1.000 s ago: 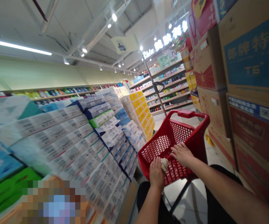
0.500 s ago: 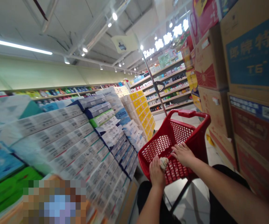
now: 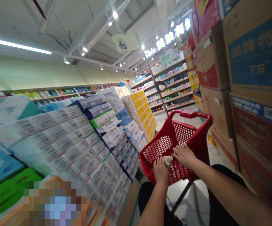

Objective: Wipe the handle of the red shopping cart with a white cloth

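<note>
A red plastic shopping cart (image 3: 156,148) with a perforated basket stands in front of me, tilted in the view. My left hand (image 3: 161,171) is closed over its near edge, fingers curled into the basket side. Against the thumb side of that hand sits a small crumpled, cream-coloured thing (image 3: 168,161) with darker marks; its kind is unclear. My right hand (image 3: 185,156) grips the same near edge a little to the right, its fingertips reaching over the rim. Both palms' undersides are hidden.
Stacked packs of tissue paper (image 3: 62,138) line the left side, with yellow-fronted packs (image 3: 142,108) farther along. Cardboard boxes (image 3: 256,59) rise close on the right. A metal pole (image 3: 158,89) stands beyond the cart, before stocked shelves (image 3: 171,84). A blurred-out patch covers the lower left.
My left hand has shifted slightly right along the cart's edge, and the crumpled thing has moved with it. My right hand and the cart stay nearly the same in view.
</note>
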Motion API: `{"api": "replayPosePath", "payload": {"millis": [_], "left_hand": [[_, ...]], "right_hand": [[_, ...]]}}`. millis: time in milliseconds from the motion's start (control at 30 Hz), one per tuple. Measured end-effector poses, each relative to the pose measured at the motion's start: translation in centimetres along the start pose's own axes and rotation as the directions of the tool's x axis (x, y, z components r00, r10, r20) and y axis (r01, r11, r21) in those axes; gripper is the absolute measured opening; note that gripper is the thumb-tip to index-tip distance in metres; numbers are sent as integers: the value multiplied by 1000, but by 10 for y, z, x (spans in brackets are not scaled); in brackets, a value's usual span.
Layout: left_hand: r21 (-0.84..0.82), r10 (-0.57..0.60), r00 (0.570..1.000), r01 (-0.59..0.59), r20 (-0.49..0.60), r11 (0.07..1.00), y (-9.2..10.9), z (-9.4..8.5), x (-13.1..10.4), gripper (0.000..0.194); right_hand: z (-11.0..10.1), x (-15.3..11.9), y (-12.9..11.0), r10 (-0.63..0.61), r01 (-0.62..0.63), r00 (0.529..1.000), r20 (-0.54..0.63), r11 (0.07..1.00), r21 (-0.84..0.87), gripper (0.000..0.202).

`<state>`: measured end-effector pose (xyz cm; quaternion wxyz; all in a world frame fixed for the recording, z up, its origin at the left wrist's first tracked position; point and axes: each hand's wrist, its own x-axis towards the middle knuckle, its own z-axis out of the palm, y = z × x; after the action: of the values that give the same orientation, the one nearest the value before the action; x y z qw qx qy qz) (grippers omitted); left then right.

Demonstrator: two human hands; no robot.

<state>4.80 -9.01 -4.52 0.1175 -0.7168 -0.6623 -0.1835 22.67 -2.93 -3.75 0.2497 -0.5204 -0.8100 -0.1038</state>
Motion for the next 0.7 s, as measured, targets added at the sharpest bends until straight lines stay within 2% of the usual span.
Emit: {"api": "replayPosePath", "payload": {"millis": [167, 333, 400, 500, 567, 633, 700], "left_hand": [[19, -8, 999, 7, 31, 1000, -3, -8, 0, 45], [60, -225, 972, 222, 68, 973, -2, -19, 8, 45], [40, -172, 982, 170, 82, 985, 4, -19, 10, 45], [-18, 56, 995, -55, 84, 998, 12, -15, 9, 50], [-39, 133, 988, -130, 78, 991, 15, -15, 8, 52], [-45, 82, 993, -79, 82, 996, 16, -18, 9, 46], [-26, -59, 992, 63, 112, 998, 16, -22, 11, 39]], "right_hand": [[3, 1, -1, 21, -23, 999, 32, 999, 40, 49], [2, 3, -2, 36, -42, 996, 87, 997, 72, 52], [2, 4, -2, 35, -41, 995, 90, 997, 70, 52], [2, 3, 0, 26, -32, 995, 98, 998, 56, 52], [1, 2, 2, 15, -21, 994, 105, 998, 52, 52], [0, 2, 2, 12, -18, 994, 107, 998, 55, 52], [0, 1, 1, 18, -24, 995, 99, 998, 62, 53]]}}
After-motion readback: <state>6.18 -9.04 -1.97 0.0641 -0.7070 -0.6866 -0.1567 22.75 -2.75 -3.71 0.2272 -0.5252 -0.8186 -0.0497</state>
